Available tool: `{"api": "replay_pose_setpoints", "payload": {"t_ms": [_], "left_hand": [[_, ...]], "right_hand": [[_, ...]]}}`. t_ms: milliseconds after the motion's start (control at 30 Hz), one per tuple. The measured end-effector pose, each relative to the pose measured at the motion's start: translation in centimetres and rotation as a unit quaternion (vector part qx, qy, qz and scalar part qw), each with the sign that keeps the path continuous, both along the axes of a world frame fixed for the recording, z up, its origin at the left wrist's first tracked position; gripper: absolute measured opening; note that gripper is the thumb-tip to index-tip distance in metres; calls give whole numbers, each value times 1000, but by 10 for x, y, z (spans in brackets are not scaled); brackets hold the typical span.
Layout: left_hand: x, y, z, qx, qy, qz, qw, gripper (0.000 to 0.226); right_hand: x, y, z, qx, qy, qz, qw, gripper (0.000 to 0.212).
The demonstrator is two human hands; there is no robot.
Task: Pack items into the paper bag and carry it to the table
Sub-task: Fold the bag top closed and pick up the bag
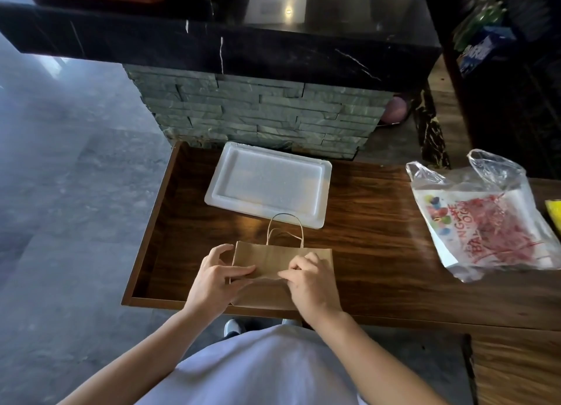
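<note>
A brown paper bag [267, 257] lies flat and folded on the wooden table [379, 253], its twine handles pointing away from me. My left hand [217, 278] pinches the bag's folded bottom flap from the left. My right hand [309, 278] pinches the same flap from the right. A white foam tray [268, 183] lies just beyond the bag's handles. A clear plastic bag [485, 219] holding a red-and-white printed package rests at the right of the table.
The table has a raised rim [151, 219] along its left side. A stone-clad counter with a black marble top [243, 49] stands behind it. A yellow object [554, 213] peeks in at the right edge. Grey tiled floor [60, 192] spreads to the left.
</note>
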State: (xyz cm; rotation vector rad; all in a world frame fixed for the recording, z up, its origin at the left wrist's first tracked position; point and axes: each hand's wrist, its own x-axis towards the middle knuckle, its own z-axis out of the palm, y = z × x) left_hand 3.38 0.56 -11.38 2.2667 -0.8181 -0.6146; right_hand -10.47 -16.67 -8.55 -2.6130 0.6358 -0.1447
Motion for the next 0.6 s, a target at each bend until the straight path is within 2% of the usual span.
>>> {"api": "replay_pose_setpoints", "payload": {"t_ms": [67, 167, 267, 367, 467, 600], "left_hand": [[1, 2, -1, -24, 5, 24, 999, 27], [2, 4, -3, -61, 63, 92, 992, 30], [3, 4, -3, -73, 193, 166, 964, 32], [7, 4, 1, -66, 381, 206, 899, 21], [14, 1, 6, -39, 407, 190, 893, 19], [11, -2, 8, -59, 444, 177, 876, 29]], "right_hand": [[-21, -19, -6, -13, -34, -22, 999, 21], [-49, -40, -16, 14, -56, -93, 994, 19], [-59, -46, -31, 140, -41, -183, 972, 18], [-61, -49, -36, 324, 3, -240, 915, 24], [-63, -51, -36, 470, 10, -251, 846, 26], [-58, -56, -33, 541, 19, -231, 808, 33]]}}
